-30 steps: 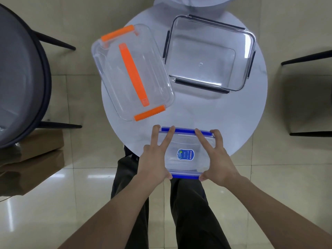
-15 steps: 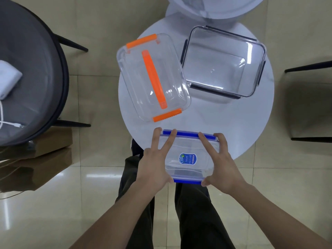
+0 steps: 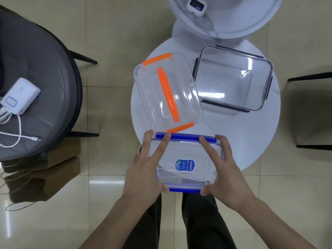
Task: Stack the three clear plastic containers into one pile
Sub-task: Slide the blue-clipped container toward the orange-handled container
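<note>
Three clear plastic containers are in the head view. The blue-clipped container (image 3: 185, 174) is held at the near edge of the round white table (image 3: 239, 141), partly over it. My left hand (image 3: 143, 169) grips its left side and my right hand (image 3: 226, 175) grips its right side, thumbs under the near edge, fingers on the lid. The orange-handled container (image 3: 167, 92) sits on the table's left, its near orange clip just past the blue one's far edge. The black-clipped container (image 3: 231, 78) rests at the table's right rear.
A grey round chair (image 3: 41, 83) with a white power bank (image 3: 19, 96) and cable stands to the left. A second white table (image 3: 226, 17) with a small device lies beyond. A dark chair (image 3: 312, 112) is at the right. A brown box (image 3: 59, 159) sits on the floor.
The view has shifted so the table appears further right and lower. Both hands keep their hold on the blue-clipped container, which now sits closer to the orange-handled one.
</note>
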Action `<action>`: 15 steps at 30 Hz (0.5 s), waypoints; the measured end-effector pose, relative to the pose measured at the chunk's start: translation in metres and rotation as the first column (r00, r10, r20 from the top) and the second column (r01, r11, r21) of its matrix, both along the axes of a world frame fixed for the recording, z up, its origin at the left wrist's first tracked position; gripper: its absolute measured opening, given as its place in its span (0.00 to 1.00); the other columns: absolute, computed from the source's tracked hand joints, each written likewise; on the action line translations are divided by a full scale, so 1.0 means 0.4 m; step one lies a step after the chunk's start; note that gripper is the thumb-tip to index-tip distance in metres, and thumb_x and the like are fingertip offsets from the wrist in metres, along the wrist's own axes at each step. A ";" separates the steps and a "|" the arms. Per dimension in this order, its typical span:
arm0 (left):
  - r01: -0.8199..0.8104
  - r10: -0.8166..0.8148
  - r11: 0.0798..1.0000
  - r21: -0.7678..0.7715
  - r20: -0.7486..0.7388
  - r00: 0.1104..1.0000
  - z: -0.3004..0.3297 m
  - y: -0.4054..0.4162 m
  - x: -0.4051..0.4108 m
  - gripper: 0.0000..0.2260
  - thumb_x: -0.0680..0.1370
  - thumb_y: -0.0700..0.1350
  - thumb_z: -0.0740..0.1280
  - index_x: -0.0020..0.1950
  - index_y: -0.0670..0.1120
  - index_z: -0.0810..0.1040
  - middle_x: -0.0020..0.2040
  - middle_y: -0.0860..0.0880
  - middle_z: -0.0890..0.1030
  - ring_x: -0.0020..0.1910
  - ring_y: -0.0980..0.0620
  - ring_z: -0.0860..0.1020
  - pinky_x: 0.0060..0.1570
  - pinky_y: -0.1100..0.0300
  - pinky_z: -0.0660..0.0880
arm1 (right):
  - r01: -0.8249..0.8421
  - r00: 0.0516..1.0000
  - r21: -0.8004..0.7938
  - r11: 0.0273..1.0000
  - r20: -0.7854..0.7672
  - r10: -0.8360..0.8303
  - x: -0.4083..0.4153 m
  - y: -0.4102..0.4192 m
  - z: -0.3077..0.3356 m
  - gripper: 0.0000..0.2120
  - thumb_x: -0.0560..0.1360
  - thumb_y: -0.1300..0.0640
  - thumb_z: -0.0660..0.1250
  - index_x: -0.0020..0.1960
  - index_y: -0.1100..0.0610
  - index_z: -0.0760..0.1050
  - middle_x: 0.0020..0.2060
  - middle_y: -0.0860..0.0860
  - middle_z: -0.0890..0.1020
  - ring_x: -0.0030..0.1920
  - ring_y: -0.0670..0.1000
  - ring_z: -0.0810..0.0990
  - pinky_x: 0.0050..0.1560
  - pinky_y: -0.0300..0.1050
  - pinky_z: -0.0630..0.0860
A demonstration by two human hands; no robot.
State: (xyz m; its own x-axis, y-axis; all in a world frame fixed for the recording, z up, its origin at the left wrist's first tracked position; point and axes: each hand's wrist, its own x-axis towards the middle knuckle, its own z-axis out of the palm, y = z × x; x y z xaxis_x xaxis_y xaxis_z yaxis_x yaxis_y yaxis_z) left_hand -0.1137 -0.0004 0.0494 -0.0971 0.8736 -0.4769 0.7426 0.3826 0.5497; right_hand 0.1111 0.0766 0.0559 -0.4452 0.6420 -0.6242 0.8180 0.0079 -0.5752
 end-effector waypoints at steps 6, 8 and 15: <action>0.017 -0.017 0.999 0.038 -0.012 1.000 0.043 0.072 -0.075 0.60 0.63 0.52 0.83 0.76 0.68 0.39 0.79 0.57 0.44 0.70 0.55 0.65 0.51 0.56 0.82 | -0.015 0.999 0.029 0.999 -0.047 0.017 -0.063 0.073 0.033 0.60 0.60 0.59 0.85 0.72 0.28 0.48 0.74 0.37 0.46 0.69 0.27 0.48 0.41 0.22 0.74; 0.032 -0.032 0.999 0.041 -0.019 0.999 0.058 0.095 -0.097 0.59 0.64 0.52 0.83 0.77 0.66 0.40 0.79 0.57 0.43 0.70 0.56 0.64 0.51 0.58 0.81 | -0.016 0.998 0.030 0.999 -0.059 0.018 -0.080 0.094 0.044 0.57 0.61 0.59 0.84 0.72 0.29 0.49 0.73 0.35 0.47 0.68 0.26 0.46 0.36 0.16 0.69; 0.107 -0.106 0.994 0.007 -0.045 0.993 0.094 0.224 -0.174 0.60 0.63 0.51 0.83 0.79 0.66 0.42 0.80 0.54 0.42 0.63 0.57 0.66 0.45 0.65 0.76 | 0.036 0.998 0.103 0.994 -0.054 -0.031 -0.145 0.176 0.057 0.60 0.60 0.57 0.84 0.75 0.31 0.48 0.73 0.35 0.46 0.69 0.31 0.50 0.42 0.25 0.73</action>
